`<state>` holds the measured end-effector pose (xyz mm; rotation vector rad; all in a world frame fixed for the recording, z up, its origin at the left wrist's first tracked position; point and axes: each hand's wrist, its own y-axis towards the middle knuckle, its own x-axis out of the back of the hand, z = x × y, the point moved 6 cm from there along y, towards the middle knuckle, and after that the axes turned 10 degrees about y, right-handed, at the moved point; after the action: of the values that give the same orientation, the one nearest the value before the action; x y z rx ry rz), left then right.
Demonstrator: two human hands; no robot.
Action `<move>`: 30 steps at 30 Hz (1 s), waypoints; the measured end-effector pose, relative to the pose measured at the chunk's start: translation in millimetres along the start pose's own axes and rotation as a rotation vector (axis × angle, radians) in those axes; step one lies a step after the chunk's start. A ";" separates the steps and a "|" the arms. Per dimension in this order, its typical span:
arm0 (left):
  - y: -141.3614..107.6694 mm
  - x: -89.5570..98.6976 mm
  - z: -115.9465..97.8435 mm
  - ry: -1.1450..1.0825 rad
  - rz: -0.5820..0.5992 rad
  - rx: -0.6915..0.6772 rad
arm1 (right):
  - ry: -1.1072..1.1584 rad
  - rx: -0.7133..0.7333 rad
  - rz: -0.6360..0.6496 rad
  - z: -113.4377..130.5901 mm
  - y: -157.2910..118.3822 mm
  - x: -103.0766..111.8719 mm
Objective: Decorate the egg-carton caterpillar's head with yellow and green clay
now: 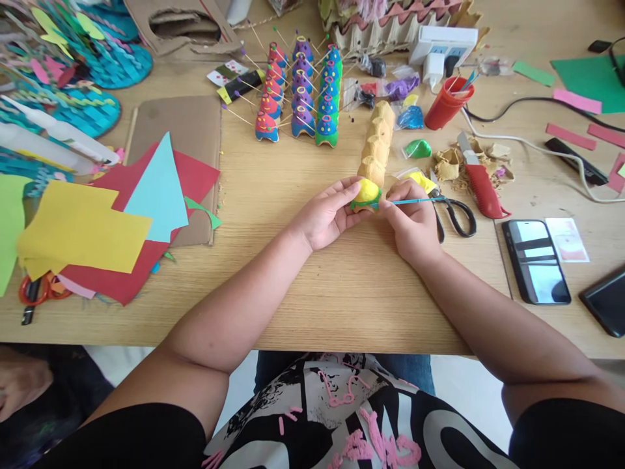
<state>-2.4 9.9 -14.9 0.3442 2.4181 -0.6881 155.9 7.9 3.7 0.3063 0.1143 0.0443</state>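
Observation:
My left hand point(328, 212) grips the near end of a bare tan egg-carton strip point(377, 140), which points away from me. Bright yellow clay point(368, 190) covers its nearest cup, with a green band along the lower edge. In the fingers of my right hand point(413, 225) is a thin blue stick point(420, 200), its tip at the green band. Black-handled scissors point(461, 218) lie just right of that hand, beside a packet of yellow clay point(420, 180). Beyond my hands stand a red caterpillar point(272, 98), a purple caterpillar point(303, 91) and a green-and-blue caterpillar point(329, 98).
Right of the strip are clay packets point(409, 117), a red cup point(446, 104), a red-handled knife point(481, 182) and a phone point(536, 260). A white cable point(527, 140) crosses the table. Coloured paper point(88, 225) and cardboard point(176, 124) lie left. Another person's hand point(22, 381) shows lower left.

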 end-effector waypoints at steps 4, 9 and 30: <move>-0.4 0.3 0.7 -0.020 -0.018 0.020 | 0.068 -0.060 -0.026 -1.2 1.4 -1.3; 0.7 1.2 0.7 -0.008 -0.015 0.011 | 0.053 -0.095 -0.030 -5.0 1.1 -1.8; 0.0 1.5 1.4 -0.028 -0.012 0.027 | 0.083 -0.115 -0.048 -9.5 1.4 -0.3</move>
<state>-3.0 9.3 -16.7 0.3293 2.3884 -0.7268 154.5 12.0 -4.8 0.1864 0.2004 0.0159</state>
